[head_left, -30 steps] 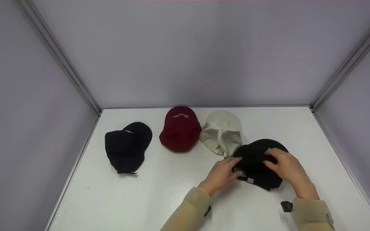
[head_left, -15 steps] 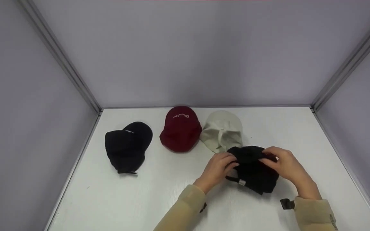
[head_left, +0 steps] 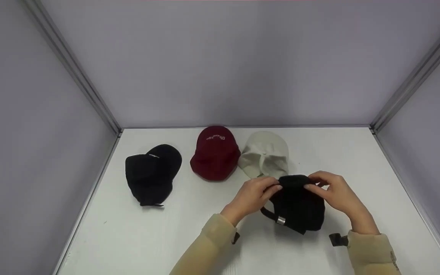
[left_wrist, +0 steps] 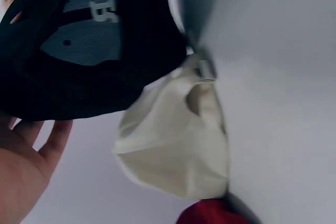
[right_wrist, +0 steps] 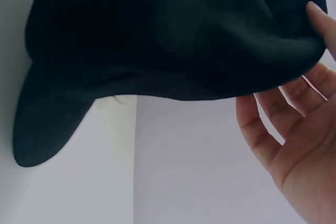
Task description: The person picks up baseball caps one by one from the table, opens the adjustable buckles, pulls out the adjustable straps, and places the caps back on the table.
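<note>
A black baseball cap (head_left: 298, 210) is held up over the right part of the table, its strap with a metal buckle (head_left: 280, 220) hanging at the lower left. My left hand (head_left: 249, 196) pinches the cap's upper left edge between thumb and fingers. On the opposite upper edge, my right hand (head_left: 336, 191) has its own pinch. The left wrist view looks into the cap's grey inside (left_wrist: 89, 19), which has a white mark. Its brim (right_wrist: 50, 124) points down at the lower left in the right wrist view. Just behind lies a beige cap (head_left: 267, 152), partly overlapped by the black one.
A dark red cap (head_left: 215, 156) with white lettering lies beside the beige one. Farther left rests a second black cap (head_left: 151, 179). The white table (head_left: 136, 240) is walled by pale panels (head_left: 220, 68) at the back and both sides.
Both hands have closed in on the black cap, lifted and tilted it, and brought it slightly left and nearer. Its strap now hangs free. The other caps have stayed put.
</note>
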`<state>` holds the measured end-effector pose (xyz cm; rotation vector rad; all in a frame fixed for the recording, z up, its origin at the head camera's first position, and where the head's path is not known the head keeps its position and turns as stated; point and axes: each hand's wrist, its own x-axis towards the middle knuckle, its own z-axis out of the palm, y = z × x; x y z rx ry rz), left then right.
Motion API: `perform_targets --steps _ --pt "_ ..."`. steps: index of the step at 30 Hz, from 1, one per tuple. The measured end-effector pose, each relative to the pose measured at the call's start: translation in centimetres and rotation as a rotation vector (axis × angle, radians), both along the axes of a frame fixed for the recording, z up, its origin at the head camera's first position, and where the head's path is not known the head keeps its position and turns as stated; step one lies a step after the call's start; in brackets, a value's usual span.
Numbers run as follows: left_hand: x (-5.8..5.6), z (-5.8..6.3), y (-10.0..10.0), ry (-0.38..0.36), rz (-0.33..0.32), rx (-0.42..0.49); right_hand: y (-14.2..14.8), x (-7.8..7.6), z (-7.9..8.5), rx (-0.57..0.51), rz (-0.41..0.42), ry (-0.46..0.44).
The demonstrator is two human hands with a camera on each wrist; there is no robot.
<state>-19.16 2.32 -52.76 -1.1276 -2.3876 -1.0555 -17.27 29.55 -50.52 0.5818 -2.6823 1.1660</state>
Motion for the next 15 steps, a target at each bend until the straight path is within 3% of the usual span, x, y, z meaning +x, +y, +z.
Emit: perform_targets --steps 6,15 --pt "0.7 1.7 -0.7 -0.123 0.030 0.051 -0.7 0.0 0.5 -0.005 0.016 -0.025" --pt "0.8 3.4 -1.4 -0.139 0.047 0.096 -1.8 -1.0 1.3 -0.038 0.070 0.018"
